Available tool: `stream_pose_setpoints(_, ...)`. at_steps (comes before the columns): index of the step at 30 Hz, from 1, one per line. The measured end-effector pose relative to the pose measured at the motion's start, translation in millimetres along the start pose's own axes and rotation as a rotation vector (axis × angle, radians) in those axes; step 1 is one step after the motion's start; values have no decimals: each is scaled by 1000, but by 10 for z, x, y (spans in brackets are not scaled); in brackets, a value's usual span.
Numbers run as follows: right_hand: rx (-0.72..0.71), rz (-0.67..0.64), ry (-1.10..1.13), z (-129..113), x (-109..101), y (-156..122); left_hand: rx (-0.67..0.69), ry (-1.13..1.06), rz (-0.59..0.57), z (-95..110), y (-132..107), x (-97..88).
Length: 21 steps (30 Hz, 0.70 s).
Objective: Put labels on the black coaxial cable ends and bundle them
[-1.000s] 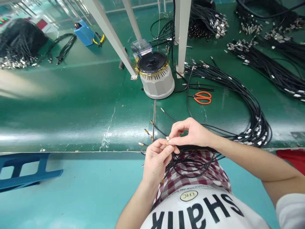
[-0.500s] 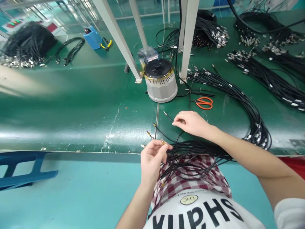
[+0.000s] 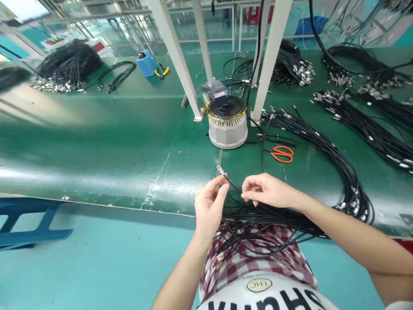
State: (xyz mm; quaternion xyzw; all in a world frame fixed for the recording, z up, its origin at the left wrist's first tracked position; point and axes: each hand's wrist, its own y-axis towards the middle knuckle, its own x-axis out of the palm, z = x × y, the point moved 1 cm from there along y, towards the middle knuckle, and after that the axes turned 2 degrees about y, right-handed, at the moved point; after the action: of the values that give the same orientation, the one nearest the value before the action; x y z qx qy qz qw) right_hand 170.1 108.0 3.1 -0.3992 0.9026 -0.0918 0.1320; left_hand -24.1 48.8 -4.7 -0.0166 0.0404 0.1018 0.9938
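Observation:
A thin black cable [image 3: 232, 184] with a white tag [image 3: 220, 169] near its tip runs between my two hands over the bench's front edge. My left hand [image 3: 209, 204] pinches it just behind the tag between thumb and forefinger. Closed on the same cable a little further along is my right hand [image 3: 271, 191], its fingers curled and partly hidden. Below both hands a loose bundle of black cables [image 3: 258, 224] lies across my lap and the bench edge. Orange-handled scissors [image 3: 282, 154] rest on the bench beyond my right hand.
A round white device with a black top [image 3: 228, 134] stands between white metal posts [image 3: 270, 60]. Tagged cable bundles [image 3: 335, 155] lie to the right, another cable heap [image 3: 69, 64] at far left. Yellow-handled cutters [image 3: 162, 71] sit by a blue holder [image 3: 147, 63].
My left hand has risen to the cable's tagged end and now pinches it. My right hand has come nearer my body, still on the cable. The view has tilted up.

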Motion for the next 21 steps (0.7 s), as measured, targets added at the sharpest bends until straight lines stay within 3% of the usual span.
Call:
stream_pose_setpoints(4,5,-65,36,-24,-83,88,-196,-340,-127,13,89,78)
stream_pose_setpoints(8,-91,122,57,-176,-240,268,-248,-402,-174,57,62,77)
stream_pose_setpoints(11,-157,148,50,-317,-333,446,-268,-406,-216,76,29,84)
stream_pose_setpoints(13,-186,281,6,-387,-477,592,-288,-401,-238,78,15,95)
stream_pose_setpoints(17,-221,768,-79,-479,-1030,872,-306,-390,-248,88,4,109)
stream_pose_setpoints(21,-170,892,-39,-521,-1497,1081,-305,-386,-244,114,-9,107)
